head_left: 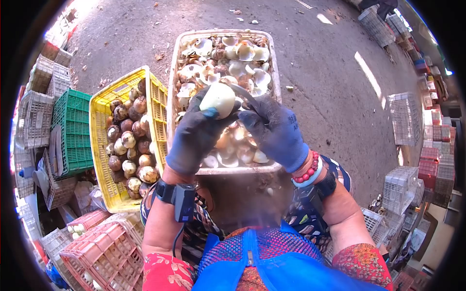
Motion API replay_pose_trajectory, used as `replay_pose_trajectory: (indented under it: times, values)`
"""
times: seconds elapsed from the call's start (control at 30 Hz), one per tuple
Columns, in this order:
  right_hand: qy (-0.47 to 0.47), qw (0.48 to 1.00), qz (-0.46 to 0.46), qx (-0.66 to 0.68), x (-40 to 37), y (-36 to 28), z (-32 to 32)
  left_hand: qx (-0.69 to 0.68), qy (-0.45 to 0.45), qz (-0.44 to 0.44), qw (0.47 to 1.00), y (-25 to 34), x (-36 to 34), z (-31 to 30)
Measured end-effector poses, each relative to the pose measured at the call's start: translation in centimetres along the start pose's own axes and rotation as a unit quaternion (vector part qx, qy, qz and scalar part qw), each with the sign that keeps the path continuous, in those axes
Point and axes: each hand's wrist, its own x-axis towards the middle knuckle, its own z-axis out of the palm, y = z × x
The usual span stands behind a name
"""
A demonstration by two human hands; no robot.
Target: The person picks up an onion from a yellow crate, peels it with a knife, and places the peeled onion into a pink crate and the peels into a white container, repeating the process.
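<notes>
My left hand (194, 133), in a dark and blue glove, grips a peeled, pale round bulb (218, 100) above the white crate (223, 170). Close at its right side, my right hand (274, 128), gloved alike, is closed on a dark, thin tool that looks like a knife (246, 95). The blade reaches toward the top of the bulb. Below both hands the white crate is full of pale and brown peelings (245, 51). To the left, a yellow crate (158, 104) holds several brown, partly peeled bulbs (128, 139).
A green crate (77, 128) and grey crates (36, 119) stand at the left. Red crates (104, 250) are at the lower left. More crates (404, 119) line the right side. At the top right, part of a person (378, 7) shows.
</notes>
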Motion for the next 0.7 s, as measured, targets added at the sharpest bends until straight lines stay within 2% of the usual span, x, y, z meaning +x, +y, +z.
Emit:
replay_pose_trajectory:
  times: [0.13, 0.23, 0.33, 0.43, 0.57, 0.7]
  values:
    - [-0.01, 0.999, 0.017, 0.026, 0.5, -0.1, 0.1, -0.14, 0.011, -0.079, 0.987, 1.2, 0.5, 0.6]
    - [-0.047, 0.986, 0.097, 0.126, 0.8, -0.2, 0.1, -0.112, 0.047, -0.052, 0.991, 1.4, -0.2, 1.6]
    - [-0.092, 0.945, 0.201, 0.24, 0.8, -0.7, -0.3, -0.11, 0.051, -0.035, 0.992, 0.9, -0.3, 1.5]
    - [-0.108, 0.924, 0.208, 0.301, 1.0, -0.5, -0.3, -0.078, 0.052, -0.034, 0.995, 1.4, -0.5, 1.5]
    - [-0.094, 0.934, 0.159, 0.306, 1.7, -1.9, -0.4, -0.07, 0.06, -0.027, 0.995, 1.2, -0.4, 1.6]
    - [-0.088, 0.934, 0.205, 0.28, 1.7, -2.0, -0.7, -0.093, 0.063, -0.034, 0.993, 0.9, -0.5, 1.7]
